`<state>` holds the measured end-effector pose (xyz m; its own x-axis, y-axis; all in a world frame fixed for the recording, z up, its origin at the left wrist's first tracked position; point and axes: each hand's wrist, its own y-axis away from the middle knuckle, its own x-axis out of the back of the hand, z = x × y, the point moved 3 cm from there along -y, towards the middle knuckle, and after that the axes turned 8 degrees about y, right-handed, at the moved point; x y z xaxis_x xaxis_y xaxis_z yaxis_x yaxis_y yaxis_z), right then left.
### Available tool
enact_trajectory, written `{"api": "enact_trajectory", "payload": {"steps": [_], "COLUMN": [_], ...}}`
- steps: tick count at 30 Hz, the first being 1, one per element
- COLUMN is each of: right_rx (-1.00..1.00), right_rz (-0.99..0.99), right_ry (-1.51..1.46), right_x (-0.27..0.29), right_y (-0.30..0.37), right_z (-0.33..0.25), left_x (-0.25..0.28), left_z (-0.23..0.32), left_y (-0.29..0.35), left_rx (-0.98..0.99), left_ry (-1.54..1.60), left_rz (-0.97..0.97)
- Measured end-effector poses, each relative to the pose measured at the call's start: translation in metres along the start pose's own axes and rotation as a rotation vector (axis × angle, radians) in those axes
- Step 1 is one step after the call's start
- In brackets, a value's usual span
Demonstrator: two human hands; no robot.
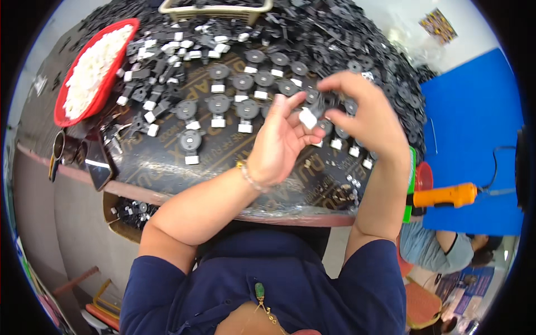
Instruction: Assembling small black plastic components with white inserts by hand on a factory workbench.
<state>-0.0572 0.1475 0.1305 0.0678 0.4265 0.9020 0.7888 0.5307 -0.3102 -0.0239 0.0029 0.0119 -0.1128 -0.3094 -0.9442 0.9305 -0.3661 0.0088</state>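
Over the middle of the table my hands come together around a small black plastic part with a white block [307, 118] at its end. My left hand [276, 142] is turned palm up, its curled fingers at the white block. From the other side my right hand [365, 111] arches over the black end, thumb and forefinger apart with the blurred part between them; its grip is unclear. Round black parts with white blocks [218, 106] lie in loose rows beyond and left of my hands, and a few more [354, 149] lie under my right hand.
A red basket [60, 106] of white pieces stands at the left, near a phone [99, 167] and a roll of tape [59, 145]. Heaped black parts [357, 33] fill the back around a beige basket [215, 12]. An orange electric screwdriver [446, 196] lies at right; another person [441, 248] sits beyond.
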Motion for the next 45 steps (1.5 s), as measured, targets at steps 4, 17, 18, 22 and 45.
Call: {"api": "enact_trajectory", "payload": {"steps": [4, 17, 18, 22, 45], "right_rx": [-0.243, -0.416, -0.408, -0.436, -0.528], "right_rz": [0.019, 0.013, 0.026, 0.044, 0.427], "right_ry": [-0.217, 0.211, 0.227, 0.18, 0.371], "right_x": [-0.001, -0.053, -0.053, -0.051, -0.005], "right_y": [0.073, 0.2, 0.2, 0.19, 0.136], "right_z": [0.002, 0.05, 0.05, 0.052, 0.081], "left_x": [0.013, 0.011, 0.012, 0.026, 0.019], "left_z": [-0.023, -0.04, -0.041, -0.051, -0.052], "left_y": [0.007, 0.008, 0.007, 0.005, 0.009], "left_rx": [0.254, 0.43, 0.434, 0.462, 0.573], "left_ry": [-0.239, -0.447, -0.452, -0.553, -0.498], "left_rz": [-0.059, 0.006, 0.007, -0.002, -0.009]}}
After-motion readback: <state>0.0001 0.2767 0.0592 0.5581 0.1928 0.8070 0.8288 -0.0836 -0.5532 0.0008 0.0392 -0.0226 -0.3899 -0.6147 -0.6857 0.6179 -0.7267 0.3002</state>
